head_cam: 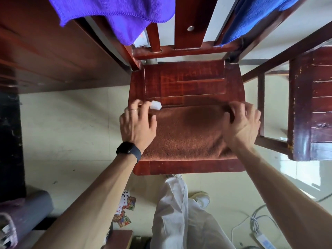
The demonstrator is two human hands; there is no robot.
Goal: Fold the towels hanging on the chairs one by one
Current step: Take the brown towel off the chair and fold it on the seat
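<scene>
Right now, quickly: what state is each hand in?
Left hand: pinches a corner of the brown towel.
Right hand: grips the brown towel's other corner.

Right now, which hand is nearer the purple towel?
Left. The left hand holds the brown towel below the purple towel; the right hand holds it under the blue towel, farther off.

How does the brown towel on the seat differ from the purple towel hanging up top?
Colour: the brown towel is rust brown, the purple towel vivid violet. Pose: the brown towel lies flat on the chair seat, while the purple towel hangs draped by the chair back. State: the left hand and right hand hold the brown towel's far corners, and the purple towel is untouched. Both are plush cloth.
</scene>
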